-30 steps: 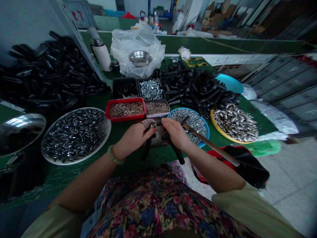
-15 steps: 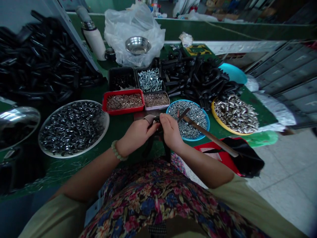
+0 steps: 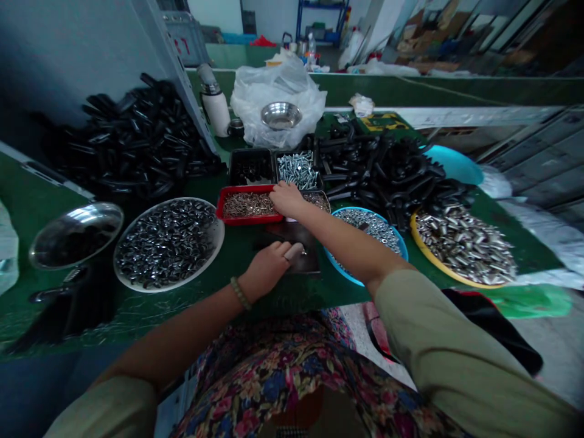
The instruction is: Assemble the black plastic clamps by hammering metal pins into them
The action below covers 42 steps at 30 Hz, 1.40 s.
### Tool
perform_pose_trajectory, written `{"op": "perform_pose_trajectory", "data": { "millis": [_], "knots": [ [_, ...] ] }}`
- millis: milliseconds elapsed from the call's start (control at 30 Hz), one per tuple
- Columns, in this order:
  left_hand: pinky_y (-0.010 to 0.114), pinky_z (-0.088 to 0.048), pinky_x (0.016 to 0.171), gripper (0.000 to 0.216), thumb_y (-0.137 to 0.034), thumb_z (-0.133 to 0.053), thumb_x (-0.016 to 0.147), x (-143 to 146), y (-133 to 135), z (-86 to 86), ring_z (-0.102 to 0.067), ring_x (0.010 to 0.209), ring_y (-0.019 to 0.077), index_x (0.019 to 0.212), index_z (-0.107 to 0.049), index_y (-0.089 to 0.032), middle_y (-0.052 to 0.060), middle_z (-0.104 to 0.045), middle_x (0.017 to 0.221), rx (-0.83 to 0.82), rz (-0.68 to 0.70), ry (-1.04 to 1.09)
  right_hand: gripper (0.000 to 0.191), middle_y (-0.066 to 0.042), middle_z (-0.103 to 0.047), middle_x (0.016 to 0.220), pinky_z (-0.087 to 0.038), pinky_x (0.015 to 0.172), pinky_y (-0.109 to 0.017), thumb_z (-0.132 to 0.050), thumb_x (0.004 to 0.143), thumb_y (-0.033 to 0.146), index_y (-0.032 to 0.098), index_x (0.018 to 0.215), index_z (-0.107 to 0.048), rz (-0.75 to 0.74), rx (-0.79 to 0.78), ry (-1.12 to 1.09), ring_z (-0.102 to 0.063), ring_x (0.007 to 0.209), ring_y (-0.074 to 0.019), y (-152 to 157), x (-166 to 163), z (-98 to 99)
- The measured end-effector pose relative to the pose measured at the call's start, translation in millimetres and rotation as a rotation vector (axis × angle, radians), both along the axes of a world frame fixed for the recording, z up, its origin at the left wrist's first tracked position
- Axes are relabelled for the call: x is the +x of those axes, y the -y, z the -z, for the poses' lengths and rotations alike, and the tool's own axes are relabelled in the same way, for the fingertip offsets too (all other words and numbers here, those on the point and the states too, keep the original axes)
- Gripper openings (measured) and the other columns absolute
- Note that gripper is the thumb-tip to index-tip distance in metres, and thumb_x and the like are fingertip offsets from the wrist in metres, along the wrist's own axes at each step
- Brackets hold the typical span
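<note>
My left hand (image 3: 267,267), with a covered fingertip, is closed low over a dark metal plate (image 3: 310,261) on the bench. A black part (image 3: 264,241) shows beside its fingers, mostly hidden, and a small shiny tip sticks out at the finger end. My right hand (image 3: 287,198) reaches forward to the right end of a red tray (image 3: 221,207) of small copper-coloured screws or rivets. Its fingers are bent down and together; the fingertips are hidden. Just behind it stands a black tray of silver bolts (image 3: 298,169); a small tray of tiny fasteners (image 3: 319,201) is partly covered by the wrist.
A white dish of dark shiny clips (image 3: 166,243) and a steel bowl (image 3: 48,243) stand left. Right are a blue basin of nuts (image 3: 371,228), partly under my forearm, and a yellow basin of metal sleeves (image 3: 465,246). Black handles (image 3: 378,170) are heaped behind.
My hands were together over a black part; they have separated. The right moved forward to the red tray, while the left stays low at the plate. The view has tilted up.
</note>
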State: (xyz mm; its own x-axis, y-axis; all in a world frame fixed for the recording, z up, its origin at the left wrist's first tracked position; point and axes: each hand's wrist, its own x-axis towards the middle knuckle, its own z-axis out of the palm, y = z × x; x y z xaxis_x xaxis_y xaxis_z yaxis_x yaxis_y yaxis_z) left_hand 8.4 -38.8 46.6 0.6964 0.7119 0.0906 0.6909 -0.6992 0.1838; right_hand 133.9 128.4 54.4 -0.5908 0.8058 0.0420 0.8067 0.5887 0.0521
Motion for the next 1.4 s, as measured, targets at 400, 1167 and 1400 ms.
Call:
{"op": "perform_pose_trajectory", "data": {
  "millis": [400,1167,1400],
  "knots": [
    [0.032,-0.041,0.088,0.021,-0.014,-0.049,0.090,-37.5,-180.7,-0.8,-0.053,0.087,0.0179,0.104,-0.064,-0.009,0.010,-0.066,0.095,-0.037,-0.332,0.012,0.021,-0.011,-0.071,0.099,-0.043,0.084,-0.035,-0.051,0.091,0.015,0.014,0.103,-0.068,0.063,-0.113,-0.326,-0.061,0.095,-0.0219,19.4,23.1,-11.8],
    [0.029,-0.050,0.091,0.036,-0.018,-0.053,0.088,-13.3,-130.7,-2.5,-0.064,0.092,0.0143,0.124,-0.051,-0.012,0.006,-0.067,0.103,-0.228,-0.338,0.617,0.022,-0.012,-0.067,0.087,-0.041,0.079,-0.032,-0.049,0.096,0.027,0.013,0.090,-0.063,0.302,-0.080,-0.283,-0.060,0.088,-0.0226,149.4,85.0,50.9],
    [0.035,-0.049,0.098,0.043,-0.014,-0.050,0.087,6.2,-53.0,35.2,-0.065,0.101,0.0182,0.129,-0.050,-0.015,0.006,-0.070,0.104,-0.491,-0.245,0.698,0.032,-0.013,-0.067,0.093,-0.040,0.082,-0.036,-0.037,0.100,0.030,0.014,0.096,-0.065,0.132,0.005,-0.181,-0.057,0.091,-0.0249,151.2,93.7,54.6]
  ]
}}
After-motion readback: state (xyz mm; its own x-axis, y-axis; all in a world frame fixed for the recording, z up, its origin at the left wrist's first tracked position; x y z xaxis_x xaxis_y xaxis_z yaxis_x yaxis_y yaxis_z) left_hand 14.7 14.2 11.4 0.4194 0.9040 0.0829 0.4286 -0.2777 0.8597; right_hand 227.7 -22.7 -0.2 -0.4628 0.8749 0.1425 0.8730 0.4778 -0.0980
